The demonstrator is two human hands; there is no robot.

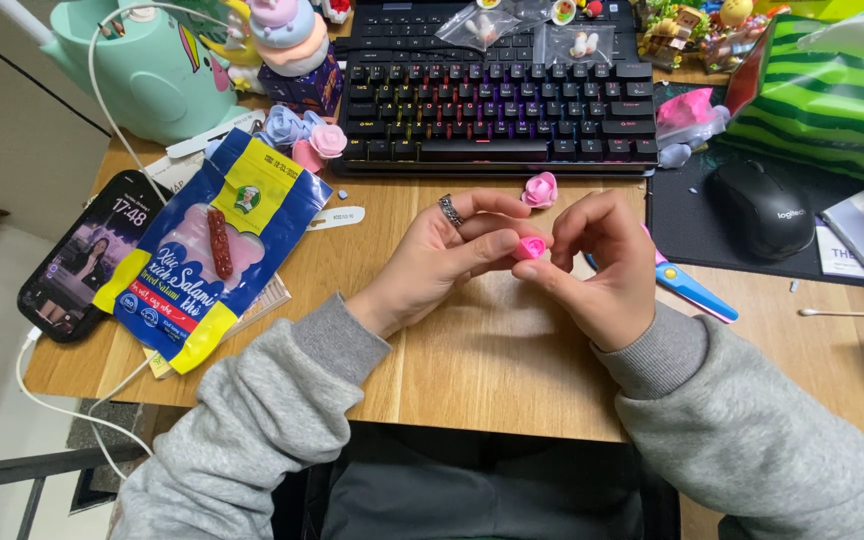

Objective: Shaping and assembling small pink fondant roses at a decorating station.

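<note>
My left hand [447,258], with a ring on one finger, and my right hand [597,265] meet over the middle of a wooden desk [492,360]. Both pinch a small bright pink rolled flower [530,247] between thumbs and fingertips. A paler pink rolled flower [540,189] lies on the desk just beyond my fingers, in front of the black keyboard [497,110]. More small flowers, lilac and pink [304,135], sit at the keyboard's left end. Blue and pink scissors [694,292] lie partly hidden under my right hand.
A blue and yellow snack bag [214,245] and a phone [87,255] on a white cable lie at the left. A black mouse [760,208] on a dark pad, a watermelon-striped cushion [832,100] and a cotton swab [847,314] are at the right. A mint-green toy stands at the back left.
</note>
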